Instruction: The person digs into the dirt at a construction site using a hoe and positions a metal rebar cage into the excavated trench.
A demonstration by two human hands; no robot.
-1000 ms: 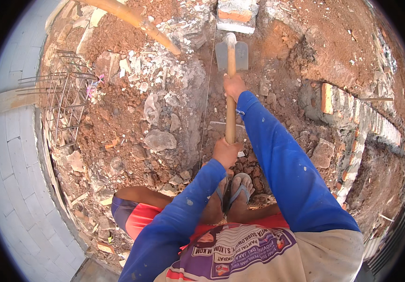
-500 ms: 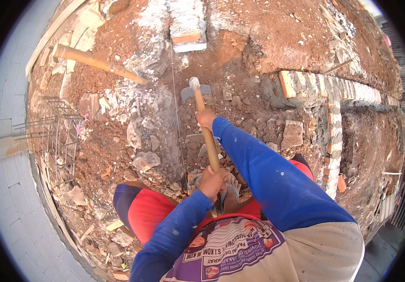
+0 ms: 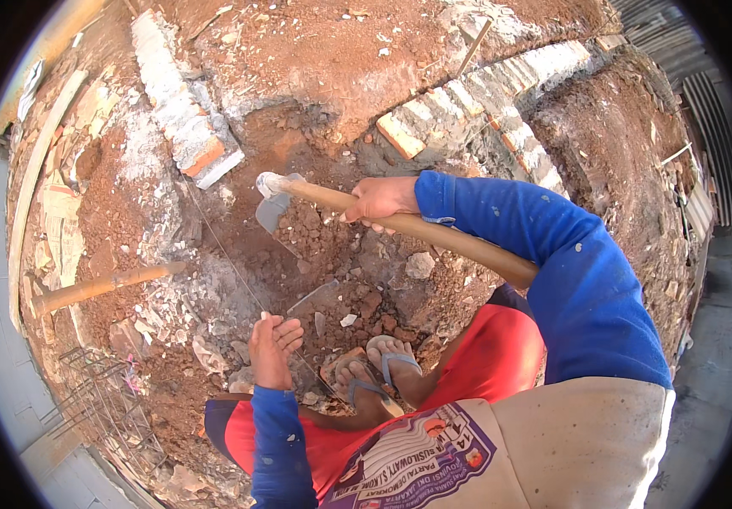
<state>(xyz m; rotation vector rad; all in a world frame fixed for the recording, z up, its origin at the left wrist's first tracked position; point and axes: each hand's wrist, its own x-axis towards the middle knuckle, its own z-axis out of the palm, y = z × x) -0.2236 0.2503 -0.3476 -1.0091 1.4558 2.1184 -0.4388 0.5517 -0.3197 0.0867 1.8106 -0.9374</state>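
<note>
My right hand (image 3: 380,202) is wrapped round the wooden handle of a hoe (image 3: 459,243), near its head. The handle slants down to the right under my right forearm. The hoe's grey metal blade (image 3: 272,210) rests against loose soil in the dug trench. My left hand (image 3: 274,341) is off the handle, held above the ground left of my feet, its fingers stretched out. A thin taut string (image 3: 223,246) runs beside that hand toward the end of a mortared brick wall (image 3: 196,136).
Another low brick wall (image 3: 434,119) branches on the right. A bamboo post (image 3: 107,287) leans at the left, with a wire rebar cage (image 3: 111,399) below it. Rubble surrounds my sandalled feet (image 3: 374,373). Grey paving (image 3: 1,322) edges the far left.
My left hand has let go of the hoe handle and opened. The handle has swung from upright in view to slanting right, still in my right hand. My view has turned to the right.
</note>
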